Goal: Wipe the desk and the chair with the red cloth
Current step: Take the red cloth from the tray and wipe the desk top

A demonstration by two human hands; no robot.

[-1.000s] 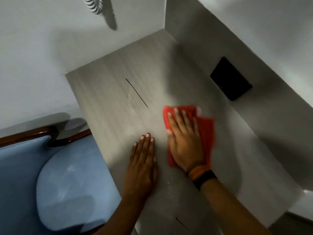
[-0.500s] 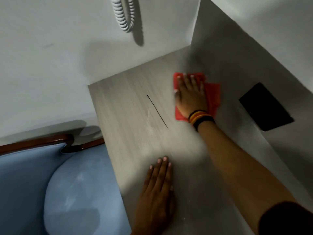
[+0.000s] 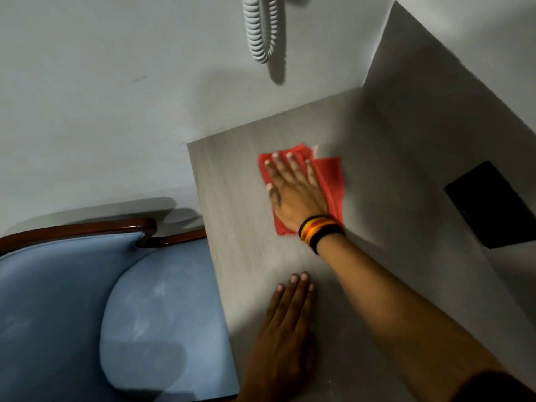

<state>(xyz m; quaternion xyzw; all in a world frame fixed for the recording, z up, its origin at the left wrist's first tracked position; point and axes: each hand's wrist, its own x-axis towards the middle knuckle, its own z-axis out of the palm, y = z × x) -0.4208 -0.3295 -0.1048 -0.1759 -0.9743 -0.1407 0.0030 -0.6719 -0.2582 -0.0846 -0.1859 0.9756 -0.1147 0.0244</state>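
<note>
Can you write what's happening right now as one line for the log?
step: wiping desk | right hand: flat on red cloth | left hand: flat on desk | chair: not wiped yet

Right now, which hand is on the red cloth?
The right hand, the one with the striped wristband, presses flat on the red cloth. The left hand rests flat on the bare desk, nearer the person.

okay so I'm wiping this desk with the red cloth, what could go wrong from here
The red cloth is bunched unevenly under your right hand, so it may slip out or leave unwiped streaks. The stroke is nearing the desk edge beside the blue chair, so dust could get pushed onto the seat. The left hand covers a patch that stays unwiped.
</note>
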